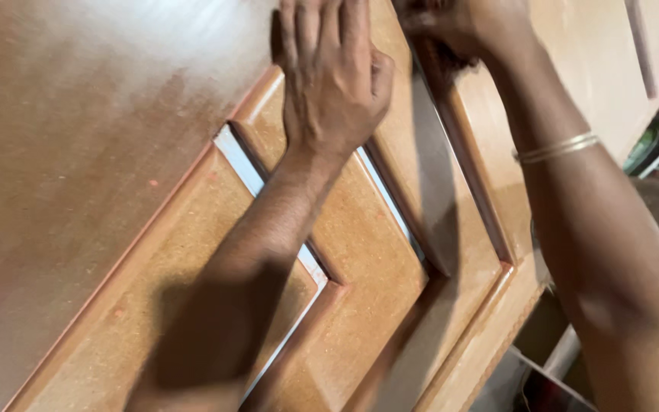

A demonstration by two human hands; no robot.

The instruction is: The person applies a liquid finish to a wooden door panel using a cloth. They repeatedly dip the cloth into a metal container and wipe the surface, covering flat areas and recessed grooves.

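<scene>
The big brown wooden door panel w/ raised mouldings (101, 191) fills most of the frame, running diagonally from lower left to upper right. Its raised rectangular centre section (368, 252) sits mid-frame, edged by a pale silvery strip in the groove (239, 164).

Left hand (335, 76): top centre of frame, palm down, flat on the panel at the upper end of the raised section. Fingers pressed together, pointing up toward the top edge of the frame, tips cut off by the edge; thumb tucked close at the right side of the hand. Forearm runs down & left to the bottom of the frame, crossing over the silvery strip, casting a dark shadow on the wood at lower left.

Right hand (463, 27): upper right of centre, just beside the left hand, resting on the panel's outer moulding. It's partly out of frame & blurred, looks curled over something dark; can't tell how the fingers sit or whether they pinch anything. Wrist bent, w/ 2 thin gold-coloured bangles (557, 147) on the forearm, which runs down to the lower right corner.

Right edge of frame: dim clutter, incl. a greenish round rim (654, 149), too dark to make out.
</scene>
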